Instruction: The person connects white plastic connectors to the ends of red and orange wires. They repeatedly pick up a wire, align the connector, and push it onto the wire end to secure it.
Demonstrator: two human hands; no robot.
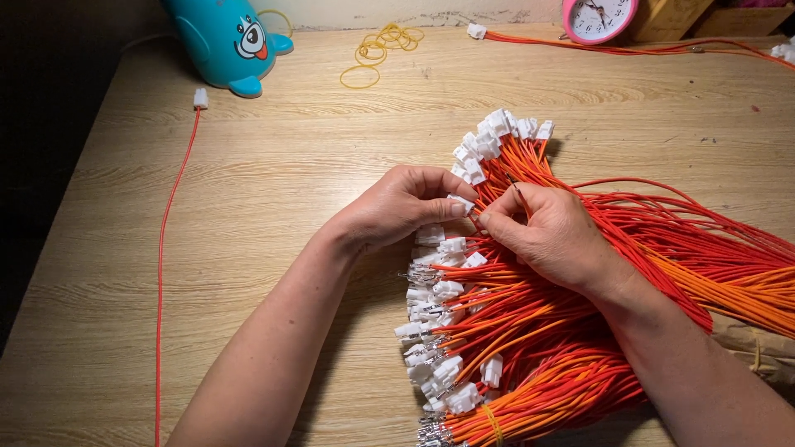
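A big heap of red and orange wires lies on the wooden table, many ending in small white plastic connectors. My left hand pinches one white connector between thumb and fingers. My right hand pinches a thin red wire right beside that connector, its end hidden between the fingertips. Both hands meet above the heap's left edge. More connectors and bare metal terminals fan out below the hands.
A single red wire with a white connector runs down the table's left side. A teal toy figure and several yellow rubber bands sit at the back. A pink clock and more red wires lie back right.
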